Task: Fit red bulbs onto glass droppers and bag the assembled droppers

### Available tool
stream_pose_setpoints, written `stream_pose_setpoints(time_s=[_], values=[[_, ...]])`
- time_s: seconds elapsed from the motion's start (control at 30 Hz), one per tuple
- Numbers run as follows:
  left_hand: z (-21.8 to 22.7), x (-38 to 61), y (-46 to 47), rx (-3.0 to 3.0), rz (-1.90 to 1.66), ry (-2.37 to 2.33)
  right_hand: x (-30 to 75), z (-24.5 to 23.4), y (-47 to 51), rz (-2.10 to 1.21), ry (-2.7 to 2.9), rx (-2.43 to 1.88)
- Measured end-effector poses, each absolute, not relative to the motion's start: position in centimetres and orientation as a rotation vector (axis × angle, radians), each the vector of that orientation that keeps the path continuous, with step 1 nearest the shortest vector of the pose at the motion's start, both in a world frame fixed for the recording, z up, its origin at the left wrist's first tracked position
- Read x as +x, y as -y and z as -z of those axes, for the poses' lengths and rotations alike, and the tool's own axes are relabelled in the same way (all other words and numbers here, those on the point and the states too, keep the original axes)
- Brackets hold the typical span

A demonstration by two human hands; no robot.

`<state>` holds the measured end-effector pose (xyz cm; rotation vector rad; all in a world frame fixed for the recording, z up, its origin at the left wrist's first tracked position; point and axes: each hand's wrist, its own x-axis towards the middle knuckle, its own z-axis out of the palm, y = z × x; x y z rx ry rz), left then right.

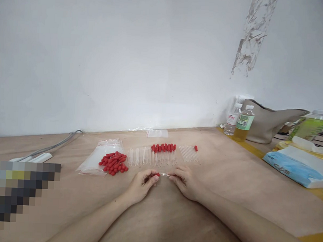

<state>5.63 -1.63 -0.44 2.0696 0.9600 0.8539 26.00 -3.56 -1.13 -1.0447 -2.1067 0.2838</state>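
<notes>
- Here, two bare hands meet low in the middle, above a brown-covered counter (157, 224).
- The left hand (142, 186) pinches a red bulb (157, 174) between thumb and fingers.
- The right hand (187, 183) holds a thin clear tube (165, 175) by its right end, fingertips close together; the tube lies level between the hands, its left end at the bulb.
- Just beyond the left hand, toward the left, is a heap of red bulbs (114, 163), partly on flat clear bags (95, 157).
- Straight ahead runs a row: bare tubes (140, 157) on the left, red-topped tubes (164, 149) in the middle, then more clear tubes (188, 153), with one red top (196, 148) at the far right.
- Well to the right stand two bottles (243, 125) beside a grey bag (265, 122), with a blue tissue pack (288, 167) nearer.
</notes>
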Motion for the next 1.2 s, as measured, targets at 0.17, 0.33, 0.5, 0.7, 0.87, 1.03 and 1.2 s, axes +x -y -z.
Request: stream_pose_setpoints(time_s=[0.17, 0.33, 0.5, 0.7, 0.87, 1.03, 1.2], values=[[-0.1, 5.3, 2.3, 2.165, -0.739, -0.975, 26.4, 1.4, 3.2, -0.229, 2.221, -0.965], [-0.4, 5.3, 2.7, 2.274, -0.642, -0.934, 27.2, 1.5, 2.5, -0.099, 2.303, -0.913], [-0.4, 5.4, 2.7, 2.349, -0.627, -0.962, 27.3, 1.4, 2.4, -0.022, 2.312, -0.909], [-0.1, 5.4, 2.7, 2.451, -0.680, -0.999, 27.0, 1.3, 2.9, 0.070, 2.304, -0.915], [0.2, 5.4, 2.6, 2.566, -0.679, -0.979, 26.4, 1.0, 3.3, 0.069, 2.355, -0.970], [0.5, 5.5, 2.6, 2.641, -0.695, -0.949, 25.5, 0.6, 3.7, 0.024, 2.404, -1.118], [0.8, 5.4, 2.5, 2.676, -0.742, -0.884, 24.7, 0.4, 4.0, -0.136, 2.412, -1.228]])
